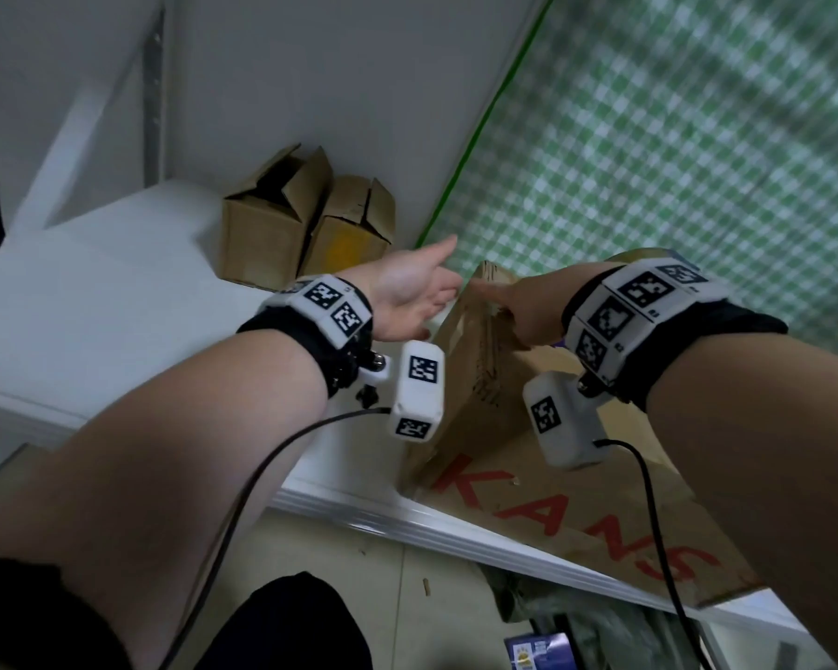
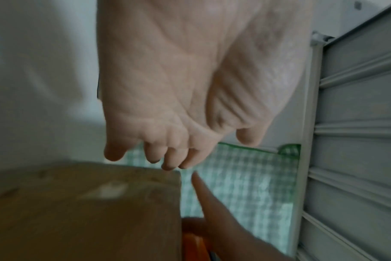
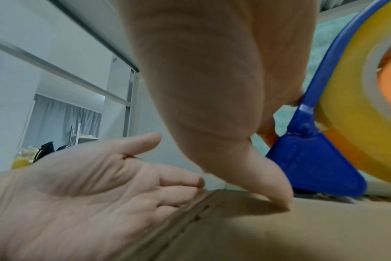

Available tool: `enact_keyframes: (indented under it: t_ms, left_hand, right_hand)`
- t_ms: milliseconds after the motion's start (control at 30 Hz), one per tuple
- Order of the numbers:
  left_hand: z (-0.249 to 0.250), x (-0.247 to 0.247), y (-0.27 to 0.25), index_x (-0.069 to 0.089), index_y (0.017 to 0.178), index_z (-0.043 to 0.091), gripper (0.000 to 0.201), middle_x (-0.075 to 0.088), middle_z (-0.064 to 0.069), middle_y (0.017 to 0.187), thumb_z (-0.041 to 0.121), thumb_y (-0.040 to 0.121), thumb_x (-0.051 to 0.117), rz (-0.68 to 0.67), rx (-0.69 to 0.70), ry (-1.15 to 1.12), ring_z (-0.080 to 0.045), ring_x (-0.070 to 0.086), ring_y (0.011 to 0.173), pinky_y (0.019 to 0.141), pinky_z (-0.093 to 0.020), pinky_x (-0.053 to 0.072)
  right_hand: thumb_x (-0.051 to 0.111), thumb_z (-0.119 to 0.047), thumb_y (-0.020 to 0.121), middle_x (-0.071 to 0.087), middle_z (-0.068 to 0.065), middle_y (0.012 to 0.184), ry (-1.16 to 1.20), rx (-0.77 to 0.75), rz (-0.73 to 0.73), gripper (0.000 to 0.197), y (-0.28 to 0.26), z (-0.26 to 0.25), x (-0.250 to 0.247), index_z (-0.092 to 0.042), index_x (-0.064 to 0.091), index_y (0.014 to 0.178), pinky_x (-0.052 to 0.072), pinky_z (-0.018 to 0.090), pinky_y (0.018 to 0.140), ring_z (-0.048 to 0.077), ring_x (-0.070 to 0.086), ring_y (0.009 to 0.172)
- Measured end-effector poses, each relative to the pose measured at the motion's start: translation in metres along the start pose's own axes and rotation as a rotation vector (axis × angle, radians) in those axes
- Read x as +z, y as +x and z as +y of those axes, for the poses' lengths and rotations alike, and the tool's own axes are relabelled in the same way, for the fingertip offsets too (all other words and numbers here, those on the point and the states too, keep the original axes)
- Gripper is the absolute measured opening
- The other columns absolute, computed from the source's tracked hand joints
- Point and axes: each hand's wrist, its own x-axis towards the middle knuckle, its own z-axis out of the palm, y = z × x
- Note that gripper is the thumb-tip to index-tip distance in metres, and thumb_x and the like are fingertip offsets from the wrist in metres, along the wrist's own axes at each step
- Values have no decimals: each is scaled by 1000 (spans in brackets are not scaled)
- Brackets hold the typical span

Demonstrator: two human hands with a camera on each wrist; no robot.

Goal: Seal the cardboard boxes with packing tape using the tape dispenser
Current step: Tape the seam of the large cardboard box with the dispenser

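Centrally, low in the head view: large brown cardboard box (image 1: pixel 543 456), plain corrugated board, red block letters "KANS" along its near face, resting on a white desk (image 1: pixel 93 302) and overhanging the desk's front edge. Left hand (image 1: pixel 414 292) palm-up, fingers straight and relaxed, at the box's far corner. Right hand (image 1: pixel 528 307) wrapped round the blue tape dispenser (image 3: pixel 319 159), yellowish tape roll with orange core, thumb tip pressed on the box top. Upper middle: two smaller open cardboard boxes (image 1: pixel 301 224) side by side. Right of frame: green checked cloth (image 1: pixel 673 162).
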Motion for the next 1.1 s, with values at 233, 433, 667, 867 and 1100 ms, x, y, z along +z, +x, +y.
enact_keyframes:
  t_ms: [233, 433, 667, 867, 1100]
  left_hand:
    - [-2, 25, -2, 33, 145, 15, 105, 42, -4, 146, 80, 75, -11, -222, -12, 13, -10, 49, 115, 88, -28, 34]
    - [-6, 37, -6, 28, 147, 19, 99, 33, -6, 151, 76, 78, -13, -146, -56, 97, -22, 25, 141, 97, -33, 22]
    - [-8, 31, 6, 25, 149, 16, 111, 35, -13, 149, 91, 68, 9, -103, -304, 228, -29, 24, 141, 115, -50, 9]
    - [36, 55, 4, 33, 145, 12, 86, 34, -11, 150, 63, 79, 57, 207, -299, 886, -32, 38, 133, 103, -51, 39]
    - [69, 106, 16, 29, 147, 29, 81, 40, -3, 147, 42, 79, 71, 198, -336, 1244, -27, 44, 128, 97, -43, 43]
  right_hand:
    - [42, -11, 97, 32, 6, 64, 15, 137, 64, 80, 0, -1, 2, -15, -17, 151, 39, 29, 58, 18, 45, 61]
    - [37, -4, 97, 43, 16, 142, 169, 105, 104, 72, -6, 15, -2, -22, -3, 154, 42, 26, 60, 19, 49, 73]
    - [51, -17, 93, 50, 8, 135, 324, 187, 423, 46, -13, 51, 10, -31, 49, 137, 46, 35, 78, 28, 49, 118]
    - [45, -34, 95, 44, 4, 142, 349, 402, 597, 37, -32, 84, 23, -31, 53, 131, 29, 46, 103, 31, 30, 131]
    - [37, -65, 85, 58, 7, 127, 769, 454, 618, 61, -40, 121, 48, -27, 51, 130, 48, 47, 91, 32, 51, 117]
